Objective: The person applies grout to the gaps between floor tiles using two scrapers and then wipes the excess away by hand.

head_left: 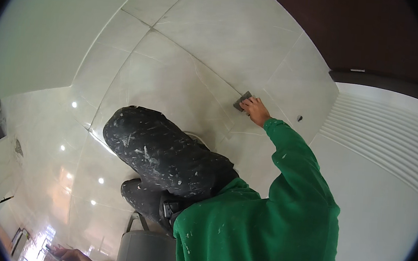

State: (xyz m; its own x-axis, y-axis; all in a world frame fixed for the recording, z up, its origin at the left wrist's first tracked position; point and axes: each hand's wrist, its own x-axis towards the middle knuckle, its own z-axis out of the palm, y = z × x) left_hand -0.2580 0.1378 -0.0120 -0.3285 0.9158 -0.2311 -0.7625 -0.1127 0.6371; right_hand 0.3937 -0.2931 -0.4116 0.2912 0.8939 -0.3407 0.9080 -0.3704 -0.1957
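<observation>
A dark grey, roughly rectangular pad point(240, 100), partly hidden, sits slanted at the right-hand end of the thin dark tile seam point(196, 58); a slim object point(48, 249), perhaps a tool, is well apart from that seam.
</observation>
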